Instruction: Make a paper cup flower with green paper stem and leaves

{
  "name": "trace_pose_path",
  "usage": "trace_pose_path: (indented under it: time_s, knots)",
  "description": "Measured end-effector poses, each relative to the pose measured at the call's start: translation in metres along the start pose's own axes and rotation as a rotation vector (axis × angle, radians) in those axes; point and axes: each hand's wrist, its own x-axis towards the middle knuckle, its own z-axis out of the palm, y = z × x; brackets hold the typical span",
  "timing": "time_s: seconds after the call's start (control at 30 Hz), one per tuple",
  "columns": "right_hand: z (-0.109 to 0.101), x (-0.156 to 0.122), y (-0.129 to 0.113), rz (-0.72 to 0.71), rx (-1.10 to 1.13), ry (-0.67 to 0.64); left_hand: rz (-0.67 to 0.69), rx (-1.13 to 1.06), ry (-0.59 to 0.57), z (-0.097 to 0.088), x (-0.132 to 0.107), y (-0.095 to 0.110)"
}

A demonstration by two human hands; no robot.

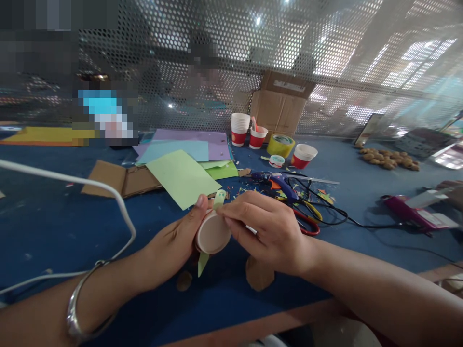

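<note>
My left hand (177, 236) is closed round the side of a small paper cup (214, 233), its pale round end turned up toward me. A light green paper strip with small drawn eyes (220, 196) sticks out at the cup's far edge, and a pointed green paper piece (203, 264) hangs from its near edge. With thumb and fingers together, my right hand (267, 226) pinches the base of the eyed strip at the cup's rim. Below the hands lie a brown cardboard piece (259, 274) and a small brown disc (184, 280) on the blue table.
Green paper (183, 178), a purple sheet (213, 142) and cardboard (104, 179) lie beyond. A blue glue gun (278, 182), scissors (307, 224), yellow tape (280, 144) and red-white cups (240, 130) stand or lie rightward. A white cable (119, 202) loops left.
</note>
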Motion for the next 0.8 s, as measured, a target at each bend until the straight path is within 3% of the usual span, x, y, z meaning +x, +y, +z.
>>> trace_pose_path:
  time_s: [0.13,0.43,0.63,0.8]
  knots:
    - [0.001,-0.001,0.0,0.004,0.013,-0.007,-0.091,0.023,0.001,0.004,-0.003,0.002]
    - [-0.001,0.003,0.0,0.033,0.001,-0.039,-0.219,-0.268,-0.036,0.01,-0.001,0.007]
    - [0.0,0.006,0.0,0.084,-0.013,-0.032,-0.25,-0.485,0.032,0.014,0.0,0.019]
    - [-0.001,0.007,0.0,0.159,0.0,-0.073,-0.195,-0.492,-0.129,0.009,-0.001,0.016]
